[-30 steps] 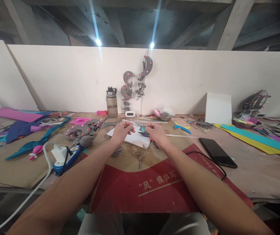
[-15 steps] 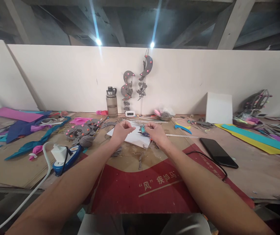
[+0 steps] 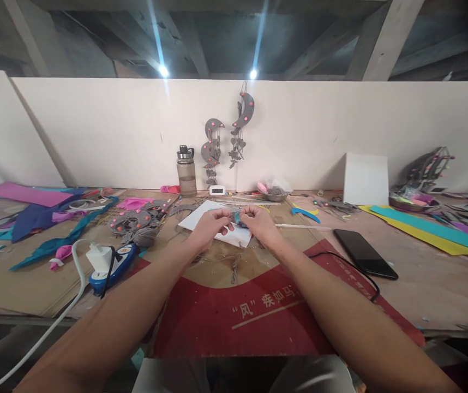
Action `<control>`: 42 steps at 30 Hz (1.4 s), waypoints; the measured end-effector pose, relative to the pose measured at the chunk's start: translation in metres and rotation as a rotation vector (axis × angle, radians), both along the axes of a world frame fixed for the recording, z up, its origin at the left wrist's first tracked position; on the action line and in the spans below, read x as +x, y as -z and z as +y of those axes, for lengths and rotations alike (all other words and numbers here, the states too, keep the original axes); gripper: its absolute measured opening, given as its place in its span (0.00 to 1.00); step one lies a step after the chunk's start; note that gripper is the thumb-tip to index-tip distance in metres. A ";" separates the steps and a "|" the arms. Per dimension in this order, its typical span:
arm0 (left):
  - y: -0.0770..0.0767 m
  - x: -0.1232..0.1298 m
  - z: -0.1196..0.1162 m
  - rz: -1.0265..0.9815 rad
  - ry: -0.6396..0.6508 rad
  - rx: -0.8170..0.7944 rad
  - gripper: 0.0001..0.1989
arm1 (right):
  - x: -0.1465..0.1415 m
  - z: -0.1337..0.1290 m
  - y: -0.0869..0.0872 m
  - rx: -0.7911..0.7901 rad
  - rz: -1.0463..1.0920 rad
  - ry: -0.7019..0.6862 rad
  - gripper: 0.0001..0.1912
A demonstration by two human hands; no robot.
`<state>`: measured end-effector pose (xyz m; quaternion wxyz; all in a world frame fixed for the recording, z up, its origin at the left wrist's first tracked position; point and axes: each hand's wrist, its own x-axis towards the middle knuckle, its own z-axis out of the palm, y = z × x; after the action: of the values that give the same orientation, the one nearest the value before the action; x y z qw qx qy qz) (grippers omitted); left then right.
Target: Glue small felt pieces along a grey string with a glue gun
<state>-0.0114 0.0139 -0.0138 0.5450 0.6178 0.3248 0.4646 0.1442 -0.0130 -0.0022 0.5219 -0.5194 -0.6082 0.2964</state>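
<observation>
My right hand [image 3: 262, 224] pinches a small teal-and-grey craft piece [image 3: 237, 218] between thumb and fingers above the middle of the table. Close beside it on the left is my left hand [image 3: 211, 225], its thumb and fingers drawn together at the piece's edge. Whatever lies between those left fingertips, perhaps something thin, is too small to make out. Beneath both hands lies a white sheet [image 3: 240, 237], partly covered by them. A grey cord [image 3: 234, 267] rests on the cardboard just in front of it.
Red-printed cardboard [image 3: 242, 327] covers the near table. A black phone [image 3: 365, 254] and its cable lie right. On the left are a blue power strip [image 3: 113, 270], grey felt pieces [image 3: 138, 221] and coloured cloth. A bottle [image 3: 186, 174] and a small clock [image 3: 217, 190] stand behind.
My left hand has moved right and slightly down, closing the gap to the small piece. My right hand stays nearly in place, still pinching it.
</observation>
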 end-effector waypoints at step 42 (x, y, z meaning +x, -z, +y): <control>-0.006 -0.009 0.008 -0.098 -0.236 -0.028 0.04 | 0.000 0.004 0.007 0.060 -0.095 0.001 0.07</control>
<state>-0.0201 0.0216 -0.0073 0.5102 0.5441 0.3748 0.5506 0.1442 -0.0093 -0.0093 0.5082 -0.5173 -0.6405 0.2528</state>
